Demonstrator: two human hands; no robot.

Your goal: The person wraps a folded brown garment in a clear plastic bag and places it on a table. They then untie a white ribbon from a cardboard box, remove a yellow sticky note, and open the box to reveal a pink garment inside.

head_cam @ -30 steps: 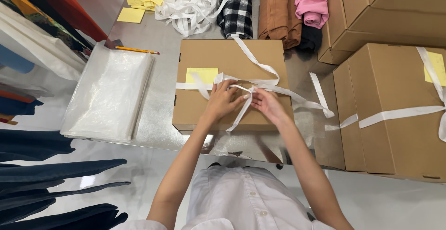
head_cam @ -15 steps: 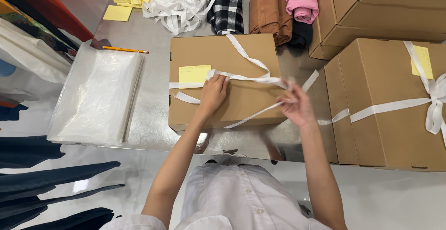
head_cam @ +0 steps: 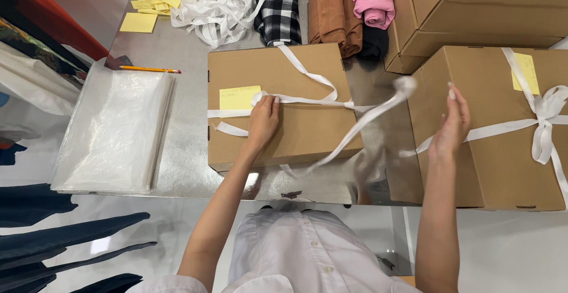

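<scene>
Ribbon (head_cam: 307, 99) — seemingly under left fingers (head_cam: 267, 102)

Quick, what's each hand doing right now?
Left hand: fingers pressed down on the white ribbon across the cardboard box.
Right hand: open, raised beside the tied box; whether it grips a ribbon end cannot be told.

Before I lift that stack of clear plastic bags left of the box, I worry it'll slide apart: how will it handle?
The stack of clear plastic bags looks glossy and thin, so its layers would probably slip over one another. It lies flat and limp on the table, so it would likely droop when lifted from one edge. It seems light for its spread.
</scene>
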